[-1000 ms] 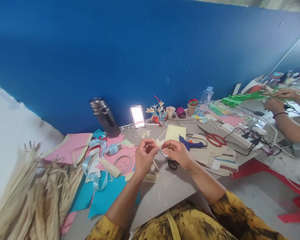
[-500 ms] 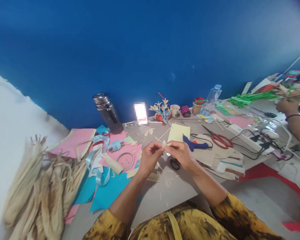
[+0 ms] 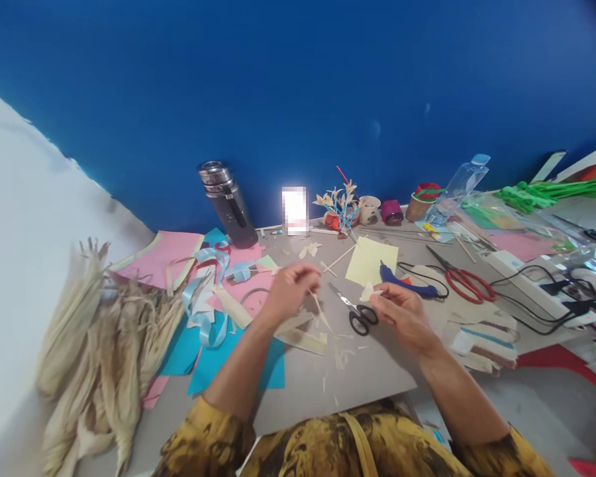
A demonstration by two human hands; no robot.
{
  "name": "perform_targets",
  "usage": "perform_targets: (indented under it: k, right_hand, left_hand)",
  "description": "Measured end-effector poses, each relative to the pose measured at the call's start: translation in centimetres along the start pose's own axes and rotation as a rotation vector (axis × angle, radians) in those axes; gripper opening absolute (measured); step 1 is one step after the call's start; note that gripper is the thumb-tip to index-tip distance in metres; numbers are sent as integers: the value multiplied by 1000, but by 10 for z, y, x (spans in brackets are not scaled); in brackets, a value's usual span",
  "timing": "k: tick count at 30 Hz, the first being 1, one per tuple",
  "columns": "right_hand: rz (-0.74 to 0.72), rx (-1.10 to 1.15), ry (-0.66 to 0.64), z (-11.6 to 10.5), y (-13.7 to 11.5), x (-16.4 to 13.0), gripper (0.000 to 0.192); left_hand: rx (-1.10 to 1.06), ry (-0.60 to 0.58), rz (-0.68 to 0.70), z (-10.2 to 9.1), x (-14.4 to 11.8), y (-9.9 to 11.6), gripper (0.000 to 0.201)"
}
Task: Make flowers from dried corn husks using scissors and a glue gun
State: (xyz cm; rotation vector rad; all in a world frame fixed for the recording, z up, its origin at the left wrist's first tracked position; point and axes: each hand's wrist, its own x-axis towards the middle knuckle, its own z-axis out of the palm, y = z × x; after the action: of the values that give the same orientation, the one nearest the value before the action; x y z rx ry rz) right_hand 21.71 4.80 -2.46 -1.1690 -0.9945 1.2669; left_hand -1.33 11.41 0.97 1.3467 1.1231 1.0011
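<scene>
My right hand (image 3: 402, 311) pinches a small pale piece of corn husk (image 3: 368, 292), shaped like a petal, between thumb and fingers. To its left, my left hand (image 3: 294, 289) hovers above the table, fingers curled and smeared by motion; whether it holds anything does not show. A thin husk strip (image 3: 322, 314) runs down from near its fingertips. Between my hands lie black-handled scissors (image 3: 356, 313), blades partly apart. Husk scraps (image 3: 302, 338) are scattered below my left hand. Behind stands a small arrangement of husk flowers (image 3: 344, 202) with blue stems.
Bundles of dried corn husk (image 3: 97, 377), light blue ribbon (image 3: 213, 331) and coloured paper (image 3: 161, 255) lie left. A dark thermos (image 3: 228, 209) stands by the wall. At right are a blue glue gun (image 3: 410, 283), red-handled scissors (image 3: 469, 285), a power strip (image 3: 524, 285) and a plastic bottle (image 3: 459, 189).
My hands have come apart: the left moved away leftward, while the right kept the husk piece and moved right. The black-handled scissors are now uncovered. The view has shifted; the other person's hands are gone.
</scene>
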Motion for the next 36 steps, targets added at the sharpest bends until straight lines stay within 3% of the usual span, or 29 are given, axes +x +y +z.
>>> perform_targets:
  k: [2,3,7,11,14,20,26,29,36]
  right_hand:
    - [12,28,39,-5,0,0,34]
    - [24,36,50,-7,1,-1,35]
    - [65,61,62,-13,7,-5,36]
    - [60,62,65,-14,15,-10,33]
    - [75,48,69,-12,17,-11,34]
    - [67,-49,54,-2,21,-17,37]
    - [-12,-299,-79,2,27,-36,33]
    - [-79,-379,-101,1,29,-45,32]
    - [-172,-527,-71,-10,39,-52,29]
  left_hand:
    - [13,249,17,-22,7,4,17]
    - [46,271,4,-30,8,5,21]
    - [217,104,-56,-47,-5,0,29]
    - [536,67,15,-51,-32,-11,14]
    - [666,17,-10,-52,-48,-15,15]
    - [668,13,-52,-35,-61,-17,21]
    - [643,-57,-81,-22,-78,-19,26]
    - [644,-54,-100,-32,-90,-18,34]
    - [765,129,-207,-74,-100,-11,38]
